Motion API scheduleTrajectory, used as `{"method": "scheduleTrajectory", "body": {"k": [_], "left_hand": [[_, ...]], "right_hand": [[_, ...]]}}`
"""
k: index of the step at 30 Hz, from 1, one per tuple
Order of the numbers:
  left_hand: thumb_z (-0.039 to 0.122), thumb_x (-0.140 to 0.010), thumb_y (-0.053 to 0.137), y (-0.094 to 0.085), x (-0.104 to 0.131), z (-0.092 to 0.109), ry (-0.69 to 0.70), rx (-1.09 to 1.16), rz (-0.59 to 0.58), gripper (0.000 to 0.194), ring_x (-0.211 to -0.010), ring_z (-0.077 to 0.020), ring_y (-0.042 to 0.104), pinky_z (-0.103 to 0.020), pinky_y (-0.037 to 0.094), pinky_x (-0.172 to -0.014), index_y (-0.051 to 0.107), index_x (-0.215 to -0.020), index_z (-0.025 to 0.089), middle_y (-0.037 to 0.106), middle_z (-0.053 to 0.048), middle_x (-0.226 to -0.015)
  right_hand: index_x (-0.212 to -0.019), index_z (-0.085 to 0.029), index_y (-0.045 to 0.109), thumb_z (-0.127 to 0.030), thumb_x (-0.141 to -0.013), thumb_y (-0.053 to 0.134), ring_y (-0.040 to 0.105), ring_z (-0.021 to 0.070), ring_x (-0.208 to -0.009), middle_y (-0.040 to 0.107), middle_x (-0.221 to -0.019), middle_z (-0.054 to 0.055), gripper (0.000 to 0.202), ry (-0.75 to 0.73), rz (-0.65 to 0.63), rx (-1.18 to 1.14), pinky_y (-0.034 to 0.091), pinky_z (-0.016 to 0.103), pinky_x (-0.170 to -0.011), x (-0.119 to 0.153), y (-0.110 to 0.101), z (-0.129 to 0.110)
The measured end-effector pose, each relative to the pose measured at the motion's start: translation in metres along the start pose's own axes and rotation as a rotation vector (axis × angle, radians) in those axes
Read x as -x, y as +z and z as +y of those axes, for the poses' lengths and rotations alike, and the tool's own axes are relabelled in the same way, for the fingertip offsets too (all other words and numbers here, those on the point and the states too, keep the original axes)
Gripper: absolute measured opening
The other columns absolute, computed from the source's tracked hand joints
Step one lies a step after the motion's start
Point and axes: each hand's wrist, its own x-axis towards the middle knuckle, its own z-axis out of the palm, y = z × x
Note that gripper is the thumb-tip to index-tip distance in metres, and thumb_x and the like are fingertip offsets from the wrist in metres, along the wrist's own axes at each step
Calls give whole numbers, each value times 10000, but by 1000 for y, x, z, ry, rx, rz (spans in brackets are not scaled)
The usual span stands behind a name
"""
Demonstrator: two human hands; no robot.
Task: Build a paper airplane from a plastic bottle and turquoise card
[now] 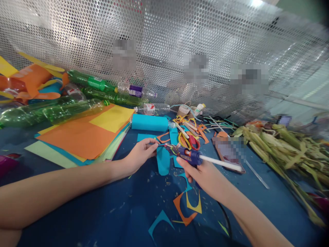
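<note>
My left hand (140,156) is closed in a pinch on the upper end of a blue paper cutout (163,161), a long strip with a rounded bottom that hangs just above or against the table. My right hand (203,175) grips a dark blue hot glue gun (183,154). From the back of the gun sticks a long white glue stick (221,163). The nozzle points left, close to my left fingertips and the top of the cutout; whether it touches cannot be made out. Behind them lies a plastic bottle wrapped in blue paper (149,122).
Stacked coloured paper (77,133) lies left, with green plastic bottles (72,109) behind it. Red-and-yellow-handled scissors (194,142), a phone (227,154) and corn husks (285,144) are to the right. Paper scraps (183,209) lie in front. A perforated metal screen (164,44) stands behind.
</note>
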Motion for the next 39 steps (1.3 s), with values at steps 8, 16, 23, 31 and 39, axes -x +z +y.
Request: {"method": "scheduleTrajectory", "body": {"k": [8, 16, 23, 31, 39], "left_hand": [[319, -743, 636, 2, 2, 4, -8, 4, 9, 225, -773, -139, 592, -321, 460, -805, 556, -852, 139, 623, -26, -783], [329, -752, 628, -1, -2, -3, 9, -32, -5, 216, -744, -124, 583, -274, 466, -741, 568, -857, 150, 628, -26, -814], [329, -739, 641, -1, -1, -1, 3, -12, 9, 227, -734, -125, 582, -279, 468, -735, 572, -853, 145, 624, -26, -805], [323, -746, 638, -1, -2, -3, 10, 44, -1, 221, -770, -128, 587, -321, 459, -815, 555, -852, 148, 619, -21, -796], [290, -751, 627, 1, 0, 1, -3, 43, 17, 173, -730, -120, 580, -302, 464, -780, 555, -822, 149, 607, -9, -744]], "right_hand": [[-655, -192, 531, -549, -843, 353, 547, 139, -480, 529, -495, -8, 441, 28, 10, 19, 408, 270, -514, -1, -3, 1], [-723, -186, 534, -518, -832, 387, 552, 136, -490, 557, -557, 9, 380, 2, -4, -55, 425, 265, -501, -1, 11, -3], [-686, -193, 514, -519, -837, 382, 548, 132, -484, 537, -532, -2, 383, -4, -3, -64, 425, 262, -495, -2, 9, -3], [-670, -192, 542, -532, -843, 367, 553, 142, -481, 552, -504, 1, 419, 36, -4, 5, 417, 271, -499, -2, -5, 3], [-715, -220, 545, -540, -859, 311, 594, 180, -534, 577, -526, 12, 422, 1, 20, 158, 452, 300, -557, -3, -20, 9]]}}
